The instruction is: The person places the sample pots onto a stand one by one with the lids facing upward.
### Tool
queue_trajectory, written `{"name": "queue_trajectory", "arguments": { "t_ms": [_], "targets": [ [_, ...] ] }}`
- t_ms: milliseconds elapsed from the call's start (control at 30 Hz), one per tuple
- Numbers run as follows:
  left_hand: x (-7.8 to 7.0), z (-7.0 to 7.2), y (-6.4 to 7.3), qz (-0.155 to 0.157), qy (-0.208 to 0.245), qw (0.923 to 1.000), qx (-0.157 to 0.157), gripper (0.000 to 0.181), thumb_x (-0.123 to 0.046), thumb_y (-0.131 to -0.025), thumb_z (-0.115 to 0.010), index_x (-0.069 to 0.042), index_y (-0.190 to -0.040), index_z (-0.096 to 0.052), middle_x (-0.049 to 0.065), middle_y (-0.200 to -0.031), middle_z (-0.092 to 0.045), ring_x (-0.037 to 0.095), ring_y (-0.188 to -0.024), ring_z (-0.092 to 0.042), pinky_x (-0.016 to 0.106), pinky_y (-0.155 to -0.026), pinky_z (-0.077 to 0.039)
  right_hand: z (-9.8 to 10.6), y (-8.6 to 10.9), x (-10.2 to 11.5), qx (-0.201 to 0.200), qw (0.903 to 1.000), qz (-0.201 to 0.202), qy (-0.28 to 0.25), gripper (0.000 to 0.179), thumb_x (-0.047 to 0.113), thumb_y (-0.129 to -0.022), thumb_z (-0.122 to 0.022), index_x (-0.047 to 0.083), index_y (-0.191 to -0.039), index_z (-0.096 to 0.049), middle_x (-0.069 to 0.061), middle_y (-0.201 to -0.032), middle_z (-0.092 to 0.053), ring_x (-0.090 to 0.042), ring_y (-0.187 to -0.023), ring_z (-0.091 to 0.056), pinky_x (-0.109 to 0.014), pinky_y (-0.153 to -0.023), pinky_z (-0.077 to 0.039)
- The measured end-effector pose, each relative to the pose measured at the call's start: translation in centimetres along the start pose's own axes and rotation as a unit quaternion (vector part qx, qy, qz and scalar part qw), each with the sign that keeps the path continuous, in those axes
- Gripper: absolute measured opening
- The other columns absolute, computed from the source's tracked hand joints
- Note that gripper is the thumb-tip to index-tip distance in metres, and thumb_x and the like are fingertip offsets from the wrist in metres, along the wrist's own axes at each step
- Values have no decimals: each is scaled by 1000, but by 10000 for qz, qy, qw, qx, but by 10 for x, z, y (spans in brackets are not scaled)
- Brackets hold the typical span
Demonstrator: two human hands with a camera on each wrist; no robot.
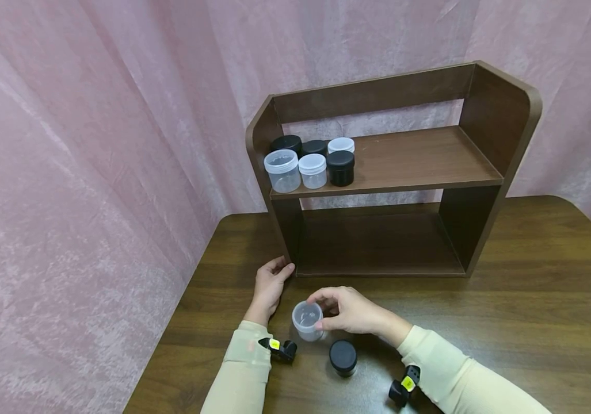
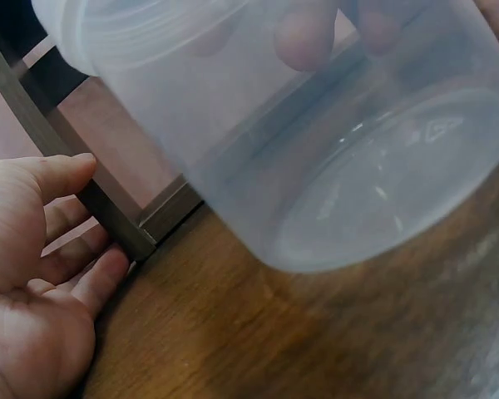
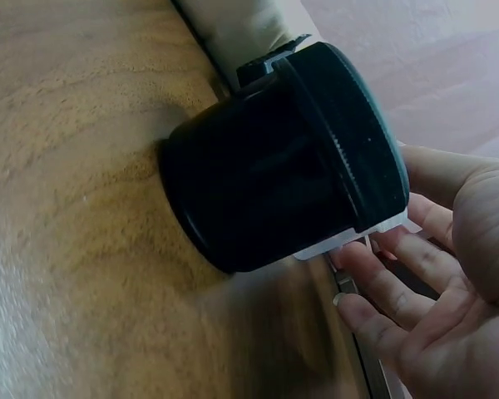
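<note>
A translucent plastic jar (image 1: pixel 306 329) is upright in front of the shelf, its base at or close to the tabletop. My right hand (image 1: pixel 353 310) holds it from the right, thumb and fingers on its side near the rim. Beside that hand, nearer to me, stands a black-lidded jar (image 1: pixel 343 357), which looms dark in the right wrist view (image 3: pixel 266 166). My left hand (image 1: pixel 269 284) touches the lower left front corner of the brown wooden shelf (image 1: pixel 378 275). In the left wrist view its thumb (image 2: pixel 71 174) lies against the side panel's edge, fingers loosely bent beside the panel.
On the upper board's left end, several jars stand in two rows: a large translucent jar (image 1: pixel 283 172), a small white-lidded jar (image 1: pixel 313 172) and a black jar (image 1: pixel 340 169) in front. A pink curtain (image 1: pixel 119 172) hangs behind the wooden table (image 1: pixel 533 299).
</note>
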State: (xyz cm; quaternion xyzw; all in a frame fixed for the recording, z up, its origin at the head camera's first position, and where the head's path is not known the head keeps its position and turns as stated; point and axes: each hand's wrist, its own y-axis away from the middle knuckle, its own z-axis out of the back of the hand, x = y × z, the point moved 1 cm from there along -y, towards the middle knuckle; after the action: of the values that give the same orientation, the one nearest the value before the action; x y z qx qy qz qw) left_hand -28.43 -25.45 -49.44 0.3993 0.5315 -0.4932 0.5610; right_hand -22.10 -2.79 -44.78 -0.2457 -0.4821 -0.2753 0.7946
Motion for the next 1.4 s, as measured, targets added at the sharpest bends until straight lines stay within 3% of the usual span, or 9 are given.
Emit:
{"name": "queue_trajectory", "arguments": {
  "t_ms": [300,533,633,967,1267,1400],
  "targets": [
    [-3,3,-1,88,-174,9996,197,40,-15,-88,-70,4,-122,-60,15,-117,-61,23,-108,-57,35,-93,-46,-1,-1,-5,39,9996,93,-262,43,19,-84,-77,8,-122,-61,-8,-107,-66,-24,-99,-63,-44,-85,-52],
    [-34,0,17,3,-228,9995,201,37,-11,-90,-68,7,-121,-60,16,-115,-62,24,-107,-57,35,-92,-46,-1,-3,-6,68,9994,101,-332,44,18,-84,-76,9,-123,-60,-6,-109,-66,-23,-100,-63,-42,-86,-51],
    [-36,0,18,-8,-233,9995,189,36,-11,-90,-67,6,-120,-60,14,-114,-62,23,-106,-57,33,-90,-47,-1,-3,-6,45,9995,81,-295,44,18,-84,-76,11,-124,-60,-4,-111,-65,-21,-102,-62,-41,-88,-51],
    [-3,3,-2,53,-127,9998,175,40,-15,-89,-70,4,-122,-60,14,-116,-61,23,-108,-56,33,-91,-46,-4,-7,-7,28,9997,98,-210,47,18,-79,-81,15,-121,-58,2,-118,-62,-17,-108,-59,-44,-93,-47],
    [2,1,-2,-7,15,10000,-16,38,-16,-87,-72,2,-119,-62,13,-113,-62,22,-106,-57,30,-89,-46,-8,-7,-5,-131,9998,-48,-167,54,15,-76,-83,10,-123,-55,-1,-115,-63,-21,-107,-59,-51,-92,-45],
    [1,1,-2,-30,5,10000,6,38,-16,-87,-72,1,-119,-63,12,-113,-62,21,-105,-57,29,-88,-46,-5,-1,11,-245,9993,-60,-263,55,9,-77,-81,5,-124,-53,-11,-117,-61,-29,-108,-59,-57,-92,-43]
  ]
}}
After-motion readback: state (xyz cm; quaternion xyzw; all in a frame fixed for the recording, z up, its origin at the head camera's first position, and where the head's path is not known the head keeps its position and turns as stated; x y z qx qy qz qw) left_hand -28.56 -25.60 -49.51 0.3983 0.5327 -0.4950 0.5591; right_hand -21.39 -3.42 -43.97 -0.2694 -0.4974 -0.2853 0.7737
